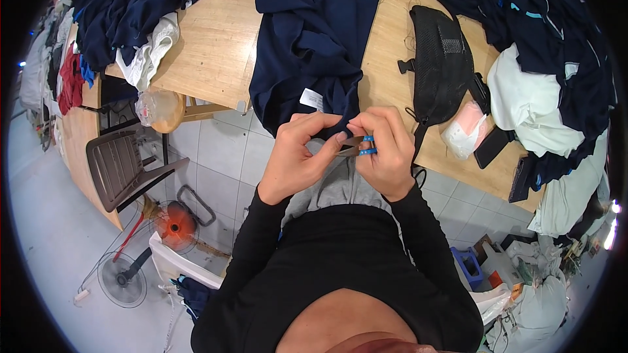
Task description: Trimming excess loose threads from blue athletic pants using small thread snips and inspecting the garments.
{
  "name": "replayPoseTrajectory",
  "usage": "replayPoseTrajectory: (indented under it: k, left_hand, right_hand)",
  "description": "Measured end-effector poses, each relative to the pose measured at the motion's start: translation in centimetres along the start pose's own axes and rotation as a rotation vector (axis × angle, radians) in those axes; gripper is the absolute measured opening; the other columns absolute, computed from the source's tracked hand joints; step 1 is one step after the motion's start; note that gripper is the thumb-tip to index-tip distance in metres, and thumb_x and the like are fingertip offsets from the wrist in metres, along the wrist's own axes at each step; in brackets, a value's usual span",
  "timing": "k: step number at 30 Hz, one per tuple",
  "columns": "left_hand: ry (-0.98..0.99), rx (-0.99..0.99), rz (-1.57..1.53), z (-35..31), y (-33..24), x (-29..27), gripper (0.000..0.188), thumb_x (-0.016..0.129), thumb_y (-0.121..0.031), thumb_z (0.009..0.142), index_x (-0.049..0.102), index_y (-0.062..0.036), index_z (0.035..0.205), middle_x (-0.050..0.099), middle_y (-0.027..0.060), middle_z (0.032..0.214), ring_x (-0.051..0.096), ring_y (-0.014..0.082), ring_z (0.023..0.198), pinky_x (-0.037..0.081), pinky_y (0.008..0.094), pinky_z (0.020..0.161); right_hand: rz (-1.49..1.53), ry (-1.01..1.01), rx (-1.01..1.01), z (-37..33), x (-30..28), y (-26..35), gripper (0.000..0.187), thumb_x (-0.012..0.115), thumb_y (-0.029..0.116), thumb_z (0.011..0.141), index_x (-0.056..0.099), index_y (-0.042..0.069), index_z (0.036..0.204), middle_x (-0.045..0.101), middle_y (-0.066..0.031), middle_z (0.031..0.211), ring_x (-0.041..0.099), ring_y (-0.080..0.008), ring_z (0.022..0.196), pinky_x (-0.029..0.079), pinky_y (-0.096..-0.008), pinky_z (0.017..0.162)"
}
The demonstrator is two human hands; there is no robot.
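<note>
A navy blue garment (304, 46) lies lengthwise on the wooden table, its near end hanging over the edge toward me. On it a white label (311, 99) shows close to my fingers. My left hand (297, 153) pinches the garment's near edge between thumb and fingers. My right hand (386, 150) is closed around small thread snips (366, 146) with blue handles. Their metal blades point left, right beside my left thumb and the cloth edge. Whether the blades touch a thread is too small to tell.
Right of the garment lies a black bag (443, 65) on the table (386, 46), with a dark phone (494, 148) and a pink-and-white pack (466, 129) beyond it. Navy clothes (140, 6) are heaped far left. A brown chair (118, 167) and a fan (122, 279) stand lower left.
</note>
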State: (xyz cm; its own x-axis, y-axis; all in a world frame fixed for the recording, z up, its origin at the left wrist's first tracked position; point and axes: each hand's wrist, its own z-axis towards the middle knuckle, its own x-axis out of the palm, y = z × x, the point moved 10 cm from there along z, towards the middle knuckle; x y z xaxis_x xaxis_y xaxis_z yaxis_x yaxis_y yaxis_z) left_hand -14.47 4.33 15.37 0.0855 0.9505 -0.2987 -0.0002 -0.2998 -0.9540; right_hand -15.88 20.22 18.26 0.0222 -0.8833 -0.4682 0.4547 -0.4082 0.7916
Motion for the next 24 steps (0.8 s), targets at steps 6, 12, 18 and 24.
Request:
replayPoseTrajectory:
  k: [6, 12, 18, 24]
  left_hand:
    - [-0.081, 0.211, 0.309, -0.3, -3.7, -1.1, 0.020, 0.082, -0.003, 0.091, 0.077, 0.0004, 0.109, 0.079, 0.0127, 0.102, 0.074, 0.0284, 0.088, 0.053, 0.0372, 0.081]
    - [-0.133, -0.172, -0.130, -0.6, -1.3, -0.7, 0.018, 0.075, 0.008, 0.096, 0.072, 0.0025, 0.113, 0.078, 0.0133, 0.106, 0.078, 0.0185, 0.098, 0.062, 0.0297, 0.072]
    - [-0.134, -0.125, -0.351, -0.8, -0.1, -0.2, 0.033, 0.071, 0.013, 0.098, 0.073, 0.0029, 0.129, 0.077, 0.0101, 0.113, 0.078, 0.0165, 0.100, 0.067, 0.0299, 0.086]
    - [-0.120, -0.051, -0.294, -1.1, 0.3, -0.7, 0.032, 0.077, 0.013, 0.095, 0.075, 0.0047, 0.126, 0.077, 0.0119, 0.119, 0.075, 0.0149, 0.106, 0.062, 0.0286, 0.091]
  right_hand:
    - [0.162, 0.120, 0.131, -0.8, 1.4, -0.6, 0.040, 0.058, -0.020, 0.070, 0.059, 0.003, 0.103, 0.060, -0.0128, 0.109, 0.064, -0.0252, 0.076, 0.053, -0.0348, 0.061]
    - [0.245, 0.139, 0.146, -0.6, 1.3, -0.3, 0.041, 0.056, -0.019, 0.072, 0.058, 0.004, 0.105, 0.059, -0.0148, 0.119, 0.059, -0.0213, 0.081, 0.048, -0.0293, 0.063]
    - [0.270, 0.174, 0.158, -0.6, 1.1, 0.0, 0.039, 0.058, -0.020, 0.074, 0.058, 0.003, 0.106, 0.060, -0.0168, 0.129, 0.058, -0.0178, 0.080, 0.048, -0.0279, 0.065]
    - [0.304, 0.196, 0.146, -0.4, 1.0, 0.8, 0.040, 0.058, -0.021, 0.074, 0.060, 0.001, 0.108, 0.056, -0.0168, 0.139, 0.059, -0.0154, 0.077, 0.050, -0.0275, 0.066]
